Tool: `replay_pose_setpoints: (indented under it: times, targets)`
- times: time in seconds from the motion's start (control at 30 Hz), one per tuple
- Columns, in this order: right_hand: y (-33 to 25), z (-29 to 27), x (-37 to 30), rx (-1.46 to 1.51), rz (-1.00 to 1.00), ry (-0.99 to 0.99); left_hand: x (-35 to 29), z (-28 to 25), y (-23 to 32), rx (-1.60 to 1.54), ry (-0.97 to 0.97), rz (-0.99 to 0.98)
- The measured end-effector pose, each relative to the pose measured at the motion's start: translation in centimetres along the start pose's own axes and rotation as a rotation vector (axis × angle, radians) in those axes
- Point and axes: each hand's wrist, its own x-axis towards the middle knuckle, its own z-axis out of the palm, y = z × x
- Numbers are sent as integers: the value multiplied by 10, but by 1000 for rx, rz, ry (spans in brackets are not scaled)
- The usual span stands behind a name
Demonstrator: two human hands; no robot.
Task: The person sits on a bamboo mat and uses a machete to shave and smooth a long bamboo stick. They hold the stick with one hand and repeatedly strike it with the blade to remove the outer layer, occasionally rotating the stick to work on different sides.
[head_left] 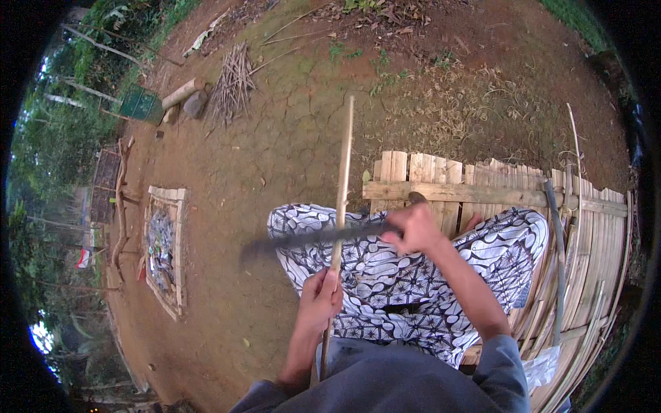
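My left hand [321, 301] is wrapped round a long pale bamboo strip [345, 158] that points away from me, its lower end running back beside my body. In my right hand [416, 228] is a machete [310, 237], its handle end showing above the fist. The dark blade lies across the strip, pointing left, and its tip is smeared by motion. Whether the edge bites into the strip I cannot tell. Both hands are above my lap, covered by black-and-white patterned cloth [392, 268].
I sit at a bamboo slat platform [441, 189], with long thin strips [575, 261] along its right side. Curly shavings [475, 103] litter the ground ahead. A bundle of sticks [233, 82] lies far left, near a log [183, 93]. A wood-framed pit [180, 255] holds rubbish.
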Motion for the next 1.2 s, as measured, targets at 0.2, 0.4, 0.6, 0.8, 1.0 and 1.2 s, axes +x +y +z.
replay_pose_setpoints:
  times: [0.2, 0.4, 0.6, 0.8, 1.0, 1.2]
  targets:
    - [-5, -6, 6, 149, 188, 238, -5, -3, 10, -101, -118, 47]
    - [-31, -5, -2, 42, -191, 176, 10, 3, 3, 4, -78, 26]
    - [35, -18, 15, 124, 245, 420, -15, 8, 3, 80, -109, -11]
    - [13, -19, -4, 448, 289, 504, -18, 20, -19, 64, -297, -29]
    - [-2, -16, -11, 111, -28, 308, 7, 26, 7, 83, -198, 23]
    - [14, -20, 0, 8, -166, 273, -7, 21, 4, 143, -125, 62]
